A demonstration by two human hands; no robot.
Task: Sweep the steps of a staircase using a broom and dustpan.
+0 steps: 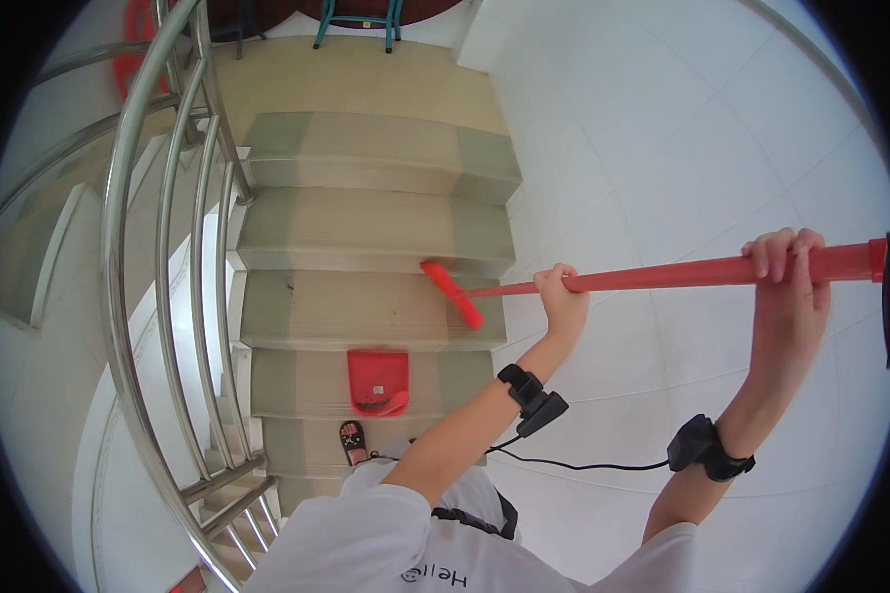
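Note:
A red broom's handle (pixel 660 276) slants across the right half of the view. My left hand (pixel 566 296) is closed around the lower part of the handle, and my right hand (pixel 786 259) grips it high up near the thick end. The slightly blurred red broom head (pixel 452 295) rests at the right side of a stair tread (pixel 348 304), its far end close to the riser above. One step lower, a red dustpan (pixel 377 374) lies in the middle of the tread with some dark debris along its near edge. Neither hand touches the dustpan.
A stainless steel railing (pixel 115 282) curves along the left side of the stairs. White tiled wall (pixel 697 185) borders the right. Above the top step is a beige landing (pixel 363 78) with a teal-legged stool (pixel 360 18). My sandalled foot (pixel 353 441) stands just below the dustpan.

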